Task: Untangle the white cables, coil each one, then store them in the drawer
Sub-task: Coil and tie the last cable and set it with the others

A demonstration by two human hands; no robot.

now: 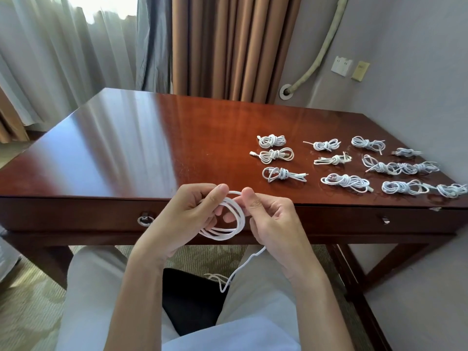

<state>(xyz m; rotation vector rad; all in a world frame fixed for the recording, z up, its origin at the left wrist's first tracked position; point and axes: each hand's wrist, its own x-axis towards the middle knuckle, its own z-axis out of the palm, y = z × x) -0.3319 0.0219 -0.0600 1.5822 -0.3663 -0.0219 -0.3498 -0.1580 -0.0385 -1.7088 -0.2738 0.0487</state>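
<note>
Left hand (188, 214) held the stacked loops of a white cable (229, 220), fingers curled through the coil; right hand (272, 216) pinched the top strand between thumb and forefinger. Coil sat between both hands, in front of the desk edge. Loose tail (238, 271) hung to the lap, so this coil was judged unfinished. Roughly a dozen tied bundles (274, 155) lay on the desk (126, 148). Drawer (76, 215) closed; none seen stored.

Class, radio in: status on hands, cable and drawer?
Both hands, left hand and right hand, gripping white cable, half coiled. Tail trails to lap. Drawer shut.
</note>
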